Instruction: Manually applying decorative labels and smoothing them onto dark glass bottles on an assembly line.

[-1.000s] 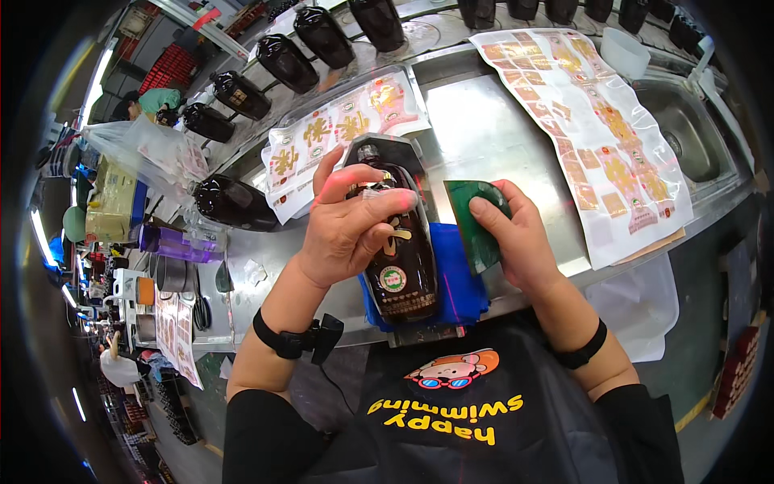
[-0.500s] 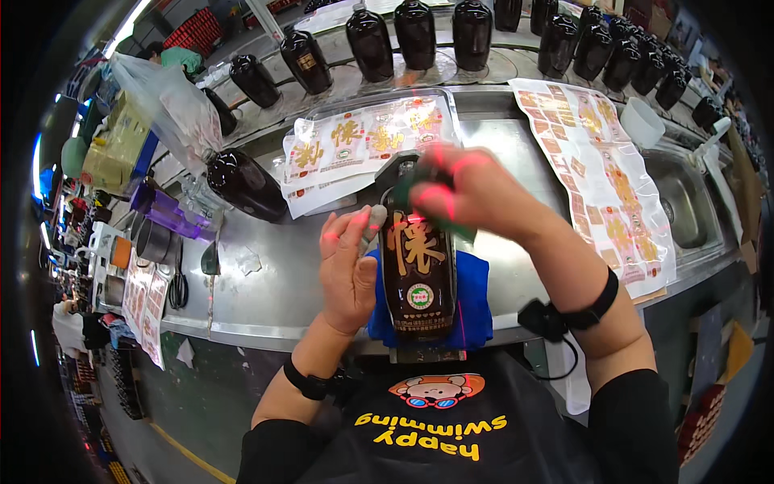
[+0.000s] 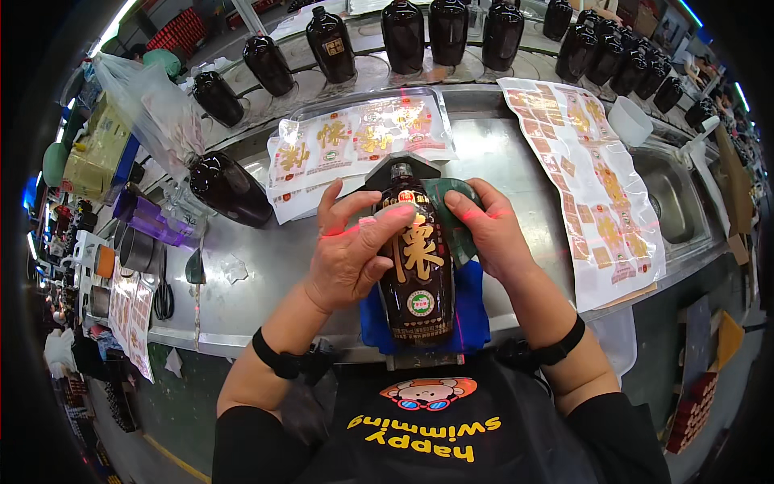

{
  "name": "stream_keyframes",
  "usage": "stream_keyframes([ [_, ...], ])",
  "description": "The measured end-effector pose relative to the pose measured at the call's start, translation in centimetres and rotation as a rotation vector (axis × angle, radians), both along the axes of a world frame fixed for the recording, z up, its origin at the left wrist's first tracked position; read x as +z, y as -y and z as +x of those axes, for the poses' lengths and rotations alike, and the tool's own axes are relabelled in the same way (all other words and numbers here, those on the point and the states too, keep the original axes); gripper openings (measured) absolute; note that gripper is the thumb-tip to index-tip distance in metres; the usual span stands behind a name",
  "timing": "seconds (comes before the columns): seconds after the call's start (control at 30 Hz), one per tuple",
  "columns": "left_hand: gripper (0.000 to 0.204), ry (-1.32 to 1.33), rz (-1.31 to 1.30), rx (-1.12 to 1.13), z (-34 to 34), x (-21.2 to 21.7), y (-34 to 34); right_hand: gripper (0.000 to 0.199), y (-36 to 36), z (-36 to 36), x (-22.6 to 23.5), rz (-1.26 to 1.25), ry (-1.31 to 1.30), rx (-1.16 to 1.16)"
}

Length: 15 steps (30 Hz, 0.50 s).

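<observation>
A dark brown glass bottle (image 3: pixel 415 302) with gold lettering, a red emblem near its shoulder and a round green-and-white mark lies in front of me, neck pointing away. It rests on a blue cloth (image 3: pixel 474 306), and a dark angular support (image 3: pixel 427 165) sits behind its neck. My left hand (image 3: pixel 347 250) reaches over the bottle's upper left, its fingers spread and a fingertip touching the face by the emblem. Pinched in my right hand (image 3: pixel 493 230) is a dark green flexible scraper sheet (image 3: pixel 461 246), held against the bottle's upper right side. Red light lines cross both hands.
Decal sheets (image 3: pixel 322 173) lie behind the bottle; a long decal sheet (image 3: pixel 597 194) is at right, beside a sink (image 3: pixel 681 206) and white cup (image 3: pixel 630 121). Another dark bottle (image 3: pixel 231 191) leans at left, near scissors (image 3: pixel 164 302). Several bottles (image 3: pixel 403 40) line the back.
My right hand has drawn back to the right from over the bottle's neck, and the green scraper now shows at the bottle's side. My left hand has moved onto the bottle's upper face.
</observation>
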<state>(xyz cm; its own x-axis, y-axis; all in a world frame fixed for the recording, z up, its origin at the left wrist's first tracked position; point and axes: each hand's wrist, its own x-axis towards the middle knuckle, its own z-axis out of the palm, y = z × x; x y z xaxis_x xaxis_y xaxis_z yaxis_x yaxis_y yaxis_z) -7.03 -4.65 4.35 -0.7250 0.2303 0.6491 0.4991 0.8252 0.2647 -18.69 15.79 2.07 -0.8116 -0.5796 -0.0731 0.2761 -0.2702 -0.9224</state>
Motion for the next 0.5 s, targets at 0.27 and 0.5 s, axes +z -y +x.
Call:
stream_keyframes([
  [0.27, 0.05, 0.166, -0.155, -0.105, -2.1, 3.1, 0.2, 0.03, 0.0, 0.6, -0.4, -0.068, 0.039, -0.014],
  [0.5, 0.06, 0.08, -0.03, 0.003, -1.8, 1.0, 0.4, 0.026, -0.8, -1.2, -0.1, 0.23, -0.389, -0.114],
])
